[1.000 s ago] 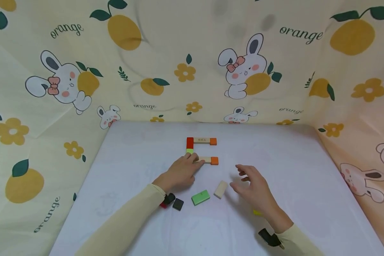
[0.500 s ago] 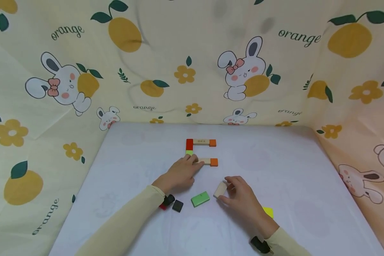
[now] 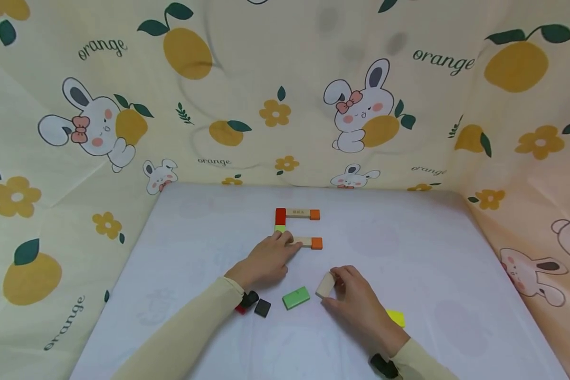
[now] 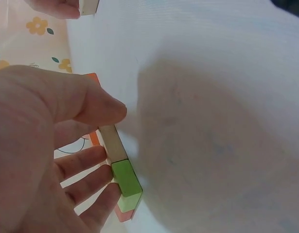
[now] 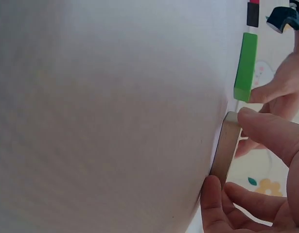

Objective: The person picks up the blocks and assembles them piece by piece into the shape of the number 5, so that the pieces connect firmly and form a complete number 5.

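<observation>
My left hand (image 3: 265, 259) rests with its fingertips on the near corner of a row of blocks. In the left wrist view the fingertips touch a light green block (image 4: 127, 178) and the end of a pale wooden block (image 4: 113, 144). That wooden block ends in an orange block (image 3: 316, 243). From the corner the row runs back to a red block (image 3: 280, 216), then right along a printed wooden block (image 3: 298, 213) to another orange block (image 3: 315, 215). Nearer the front, my right hand (image 3: 358, 300) pinches a loose wooden block (image 5: 226, 148) by its ends, thumb at one, fingers at the other.
A green block (image 3: 296, 298) lies left of the pinched block. Beside it are a black block (image 3: 263, 308) and a red block (image 3: 240, 310), partly covered by the left wrist strap. A yellow block (image 3: 396, 317) shows past the right wrist. Patterned cloth (image 3: 247, 95) rises behind the white table (image 3: 209, 211).
My right hand has come down and to the left onto the loose wooden block and now pinches it. The yellow block shows more from behind the wrist. My left hand keeps its place.
</observation>
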A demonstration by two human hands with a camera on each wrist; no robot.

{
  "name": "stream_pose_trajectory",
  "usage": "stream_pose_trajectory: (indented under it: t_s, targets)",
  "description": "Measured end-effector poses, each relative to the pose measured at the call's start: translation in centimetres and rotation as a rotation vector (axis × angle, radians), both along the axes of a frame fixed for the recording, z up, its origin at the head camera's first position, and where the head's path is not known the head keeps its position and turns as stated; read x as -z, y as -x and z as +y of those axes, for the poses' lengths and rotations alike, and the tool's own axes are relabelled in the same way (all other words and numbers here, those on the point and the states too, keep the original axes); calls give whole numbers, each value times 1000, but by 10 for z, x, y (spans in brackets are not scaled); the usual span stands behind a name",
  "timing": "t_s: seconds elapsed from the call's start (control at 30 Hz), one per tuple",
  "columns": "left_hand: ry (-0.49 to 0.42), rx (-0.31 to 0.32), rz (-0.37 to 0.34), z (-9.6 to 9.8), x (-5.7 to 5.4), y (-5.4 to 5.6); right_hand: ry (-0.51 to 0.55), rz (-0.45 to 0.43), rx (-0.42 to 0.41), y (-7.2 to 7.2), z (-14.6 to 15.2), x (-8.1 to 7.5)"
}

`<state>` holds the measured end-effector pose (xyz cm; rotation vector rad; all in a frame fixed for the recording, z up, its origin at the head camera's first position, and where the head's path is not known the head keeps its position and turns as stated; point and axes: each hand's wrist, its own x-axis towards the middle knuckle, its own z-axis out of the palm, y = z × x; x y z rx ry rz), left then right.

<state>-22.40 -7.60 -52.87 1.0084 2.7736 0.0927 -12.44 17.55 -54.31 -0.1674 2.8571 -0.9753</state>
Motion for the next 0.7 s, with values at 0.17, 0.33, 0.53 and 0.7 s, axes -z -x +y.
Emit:
stream_pose_trajectory:
  t_s: [0.17,0.33,0.53,0.7]
  targets:
    - [4,2,6,-1,1,1,-10,25,-17,0,-1,-1]
    - [6,-6,1,0,1,1,-25,45,-28,-2,-2,-1]
    - [1,-6,-4,-1,2,0,-28,30,-45,-2,-1,-4]
    - [-4,-5,-11,-2,-1,1,-10,57,-63,6,3,-14]
